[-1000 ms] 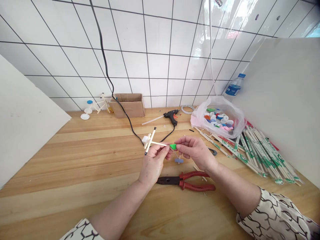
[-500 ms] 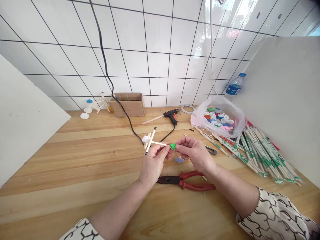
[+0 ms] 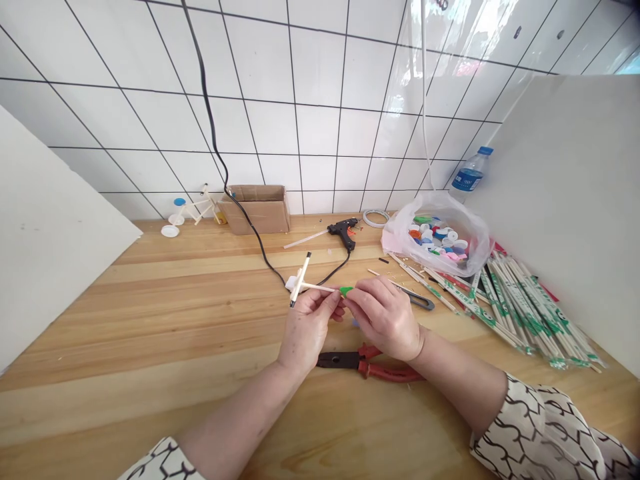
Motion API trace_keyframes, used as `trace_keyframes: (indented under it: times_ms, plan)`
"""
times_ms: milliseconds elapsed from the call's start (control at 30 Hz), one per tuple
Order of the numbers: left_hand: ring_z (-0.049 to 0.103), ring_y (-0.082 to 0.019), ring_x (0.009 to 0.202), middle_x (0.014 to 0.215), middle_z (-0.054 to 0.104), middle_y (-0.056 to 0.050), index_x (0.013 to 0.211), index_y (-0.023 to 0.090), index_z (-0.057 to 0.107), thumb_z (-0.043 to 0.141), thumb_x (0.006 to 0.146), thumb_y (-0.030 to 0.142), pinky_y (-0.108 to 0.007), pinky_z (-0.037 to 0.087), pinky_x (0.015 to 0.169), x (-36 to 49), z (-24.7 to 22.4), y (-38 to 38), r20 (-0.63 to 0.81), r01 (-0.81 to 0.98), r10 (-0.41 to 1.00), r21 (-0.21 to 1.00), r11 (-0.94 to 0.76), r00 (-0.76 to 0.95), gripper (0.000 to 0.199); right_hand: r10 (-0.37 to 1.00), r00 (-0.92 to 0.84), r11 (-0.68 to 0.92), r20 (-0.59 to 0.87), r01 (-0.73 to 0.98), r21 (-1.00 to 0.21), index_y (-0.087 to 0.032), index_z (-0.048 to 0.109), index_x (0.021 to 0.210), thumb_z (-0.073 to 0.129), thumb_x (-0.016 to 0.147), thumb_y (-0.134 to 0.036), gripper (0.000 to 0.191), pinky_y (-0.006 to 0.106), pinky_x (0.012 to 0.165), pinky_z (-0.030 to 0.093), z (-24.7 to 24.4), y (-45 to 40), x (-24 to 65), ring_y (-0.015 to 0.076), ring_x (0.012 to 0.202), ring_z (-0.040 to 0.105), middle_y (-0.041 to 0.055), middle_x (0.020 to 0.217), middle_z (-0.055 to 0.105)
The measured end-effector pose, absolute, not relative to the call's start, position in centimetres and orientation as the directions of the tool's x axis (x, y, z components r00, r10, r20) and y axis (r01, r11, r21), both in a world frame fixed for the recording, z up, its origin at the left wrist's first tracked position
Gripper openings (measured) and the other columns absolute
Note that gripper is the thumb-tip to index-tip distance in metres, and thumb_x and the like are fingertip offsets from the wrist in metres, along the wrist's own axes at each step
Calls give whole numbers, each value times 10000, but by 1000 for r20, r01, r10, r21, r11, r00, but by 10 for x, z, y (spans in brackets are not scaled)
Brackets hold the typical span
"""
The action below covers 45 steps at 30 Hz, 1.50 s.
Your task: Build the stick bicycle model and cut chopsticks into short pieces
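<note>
Green plastic cap (image 3: pixel 346 290) pinched by right hand (image 3: pixel 384 321), against end of wooden stick frame (image 3: pixel 300 281), pinched by left hand (image 3: pixel 307 327), both above wooden table (image 3: pixel 150 320). Step: apparently fitting cap on. Next: seat it square.

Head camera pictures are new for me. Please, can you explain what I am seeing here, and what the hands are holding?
There is no machine here: these are a person's own two bare hands, seen from a camera worn on the head, which looks forward and down. The left hand holds a small frame of wooden sticks. The right hand pinches a green piece at the end of one stick. On the wooden table lie red-handled pliers, a hot glue gun, a plastic bag of bottle caps and bundles of wrapped chopsticks. A cardboard box stands by the tiled wall.
</note>
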<state>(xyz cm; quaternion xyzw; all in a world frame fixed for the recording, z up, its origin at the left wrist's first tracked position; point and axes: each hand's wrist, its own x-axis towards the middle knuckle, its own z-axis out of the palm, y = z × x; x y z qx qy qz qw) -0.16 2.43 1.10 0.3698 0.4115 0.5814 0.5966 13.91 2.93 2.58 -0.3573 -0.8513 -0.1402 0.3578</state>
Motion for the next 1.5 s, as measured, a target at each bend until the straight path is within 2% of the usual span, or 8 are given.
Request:
trace_keyframes:
  times_ms: [267,367,500,600,700,900,1267,1500]
  plan:
    - [560,-122,555,569,623,-5,685,126,664,699,642,284,-233,445,529,0,13,23,-105,-403,994,911,92,-11,167,426,-576,690,697,706,161,-130,612,790,514,825,-112,105,290,613,443,21,30,139,177,692,541,79,762,648]
    - [547,-112,555,564,604,-1,682,124,658,693,652,286,-221,440,528,-1,13,24,-122,-397,992,911,113,1,169,430,-553,708,713,697,113,-144,604,785,516,823,-122,98,295,610,445,24,28,137,176,683,549,77,758,648]
    - [513,-91,545,587,592,2,660,131,647,675,670,267,-198,427,515,-6,14,27,-118,-390,992,912,126,46,138,651,-266,672,711,637,-377,-173,592,789,528,819,-198,75,269,583,452,38,28,137,147,636,549,46,718,634]
    - [493,-88,539,593,573,3,653,137,646,657,680,290,-195,423,505,-11,16,30,-112,-367,989,920,139,94,156,901,-108,421,421,458,-783,-167,602,763,549,796,-265,116,244,518,430,43,32,140,124,570,526,23,663,612]
    - [472,-85,522,582,548,7,646,137,641,655,669,312,-199,421,498,-14,19,32,-119,-330,983,930,160,140,177,980,-168,154,110,276,-949,-144,630,785,590,759,-348,210,225,477,389,38,38,143,108,542,499,18,664,610]
    - [443,-79,514,578,523,16,609,138,607,670,650,319,-199,416,494,-15,20,35,-148,-301,972,933,199,184,196,977,-213,43,-3,210,-977,-134,637,741,619,716,-385,253,202,439,309,31,38,137,76,500,418,-9,621,571]
    - [550,-101,516,618,625,-7,715,133,588,702,621,259,-245,475,540,-16,15,36,-216,-361,972,902,237,97,194,984,-167,119,70,307,-944,-137,610,691,602,714,-322,186,216,478,346,30,40,134,91,526,441,-2,618,569]
    - [559,-111,588,638,611,0,694,141,596,673,678,342,-236,476,581,-15,16,29,-99,-278,993,954,115,70,216,985,-172,74,27,276,-958,-141,600,691,599,716,-348,208,204,438,330,29,40,135,84,501,411,-18,593,535]
